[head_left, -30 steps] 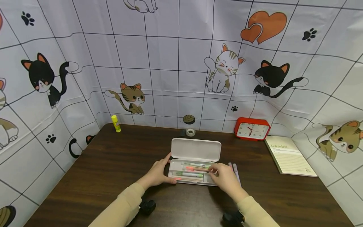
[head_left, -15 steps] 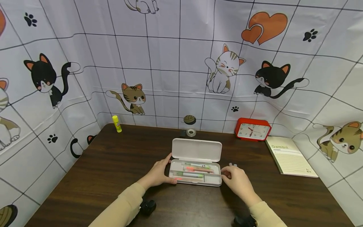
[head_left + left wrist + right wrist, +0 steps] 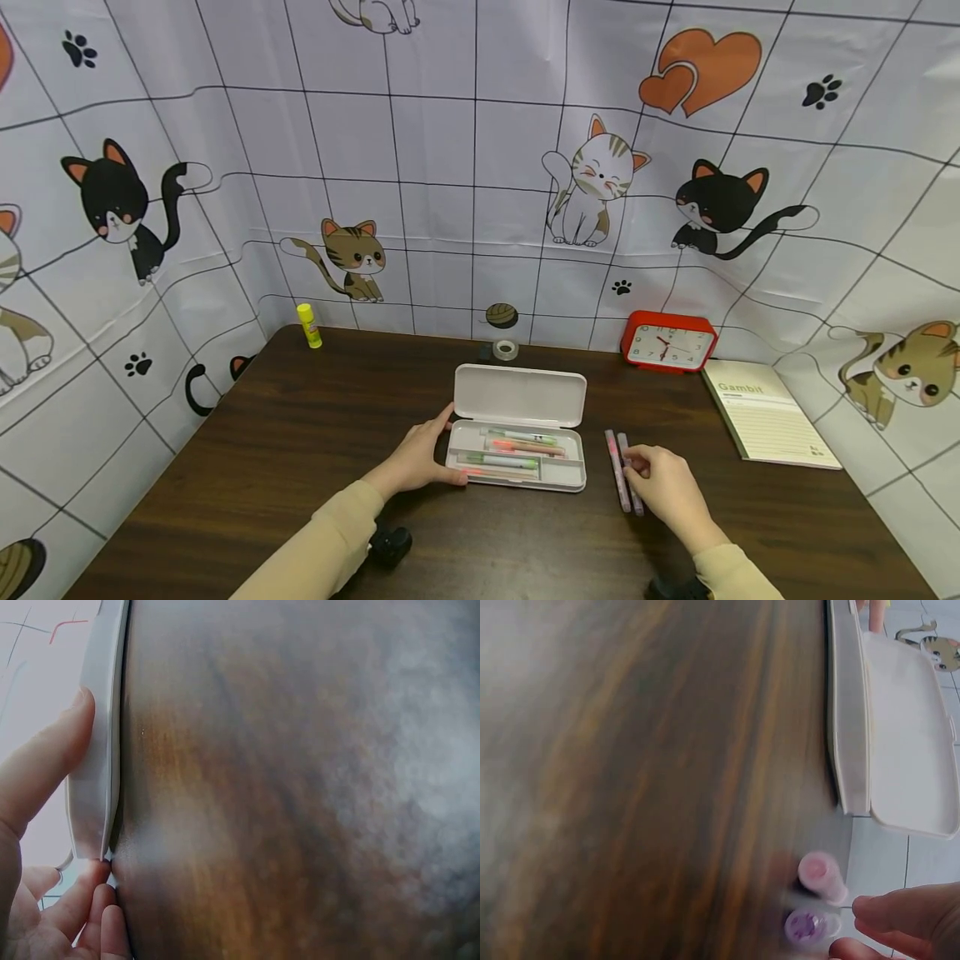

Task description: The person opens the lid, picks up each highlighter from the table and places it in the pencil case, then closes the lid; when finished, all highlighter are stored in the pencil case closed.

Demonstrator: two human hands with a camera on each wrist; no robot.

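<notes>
both arms wear long pale-yellow sleeves [image 3: 322, 546] — soft knit, cuffs ending at the wrists. a black camera unit [image 3: 390, 546] is strapped under each wrist (the right one mostly cut off). both hands are bare.

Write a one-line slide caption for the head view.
Left hand steadies the open pencil case while the right hand touches two pens on the table.
</notes>
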